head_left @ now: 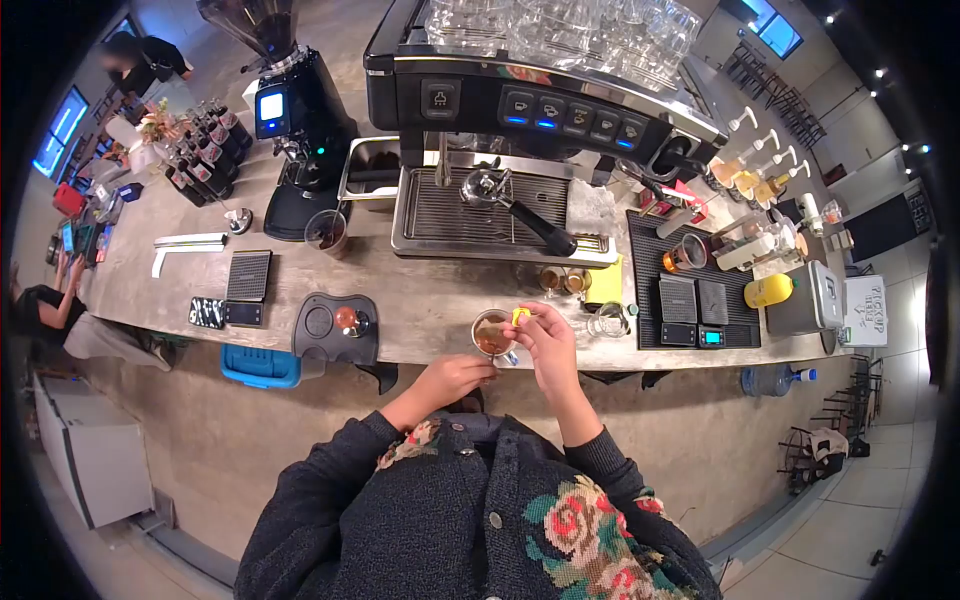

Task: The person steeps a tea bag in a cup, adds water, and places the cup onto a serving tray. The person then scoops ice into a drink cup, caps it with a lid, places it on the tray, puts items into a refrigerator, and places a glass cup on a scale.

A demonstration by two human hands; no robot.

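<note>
Cup near counter edge

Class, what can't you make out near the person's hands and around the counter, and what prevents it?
In the head view:
Left hand: palm hidden by the back of the hand.
Small yellow piece: any print too small; right hand partly covers it.
Grinder hopper: top cut off by the upper edge.
Dark bottles: label wording too small.

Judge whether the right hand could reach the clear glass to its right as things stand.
Probably yes: the clear glass is close to the right hand, with nothing visible between them. The hand pinches a small yellow tag, though, so it would likely have to let go first.
</note>
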